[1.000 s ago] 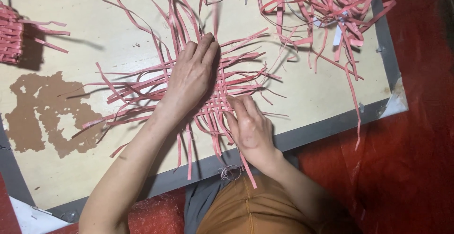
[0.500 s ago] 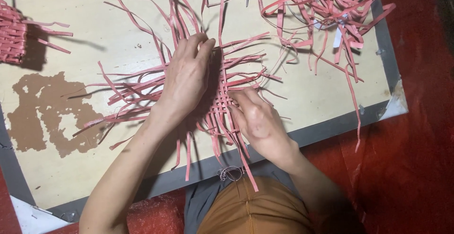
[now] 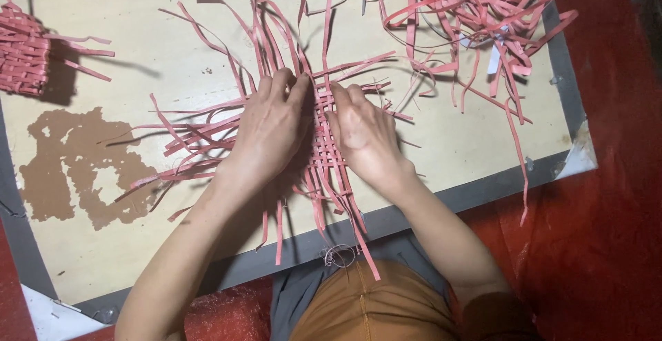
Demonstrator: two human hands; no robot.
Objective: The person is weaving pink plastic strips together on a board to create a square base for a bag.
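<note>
A flat weave of pink strips (image 3: 324, 155) lies on a pale board (image 3: 448, 141), its loose ends fanning out on all sides. My left hand (image 3: 270, 128) rests palm down on the weave's left half, fingers pointing away from me. Beside it, my right hand (image 3: 365, 137) presses on the right half, fingertips at the upper edge of the woven patch. Both hands touch the strips near the middle; whether any single strip is pinched is hidden under the fingers.
A tangled heap of loose pink strips (image 3: 469, 10) lies at the board's far right. A partly woven pink basket (image 3: 24, 51) sits at the far left. A brown worn patch (image 3: 76, 168) marks the board. Red floor (image 3: 607, 210) surrounds the grey-edged board.
My right hand has moved up from the weave's near edge to its upper middle, next to my left hand. The left hand shifted slightly and stays on the weave.
</note>
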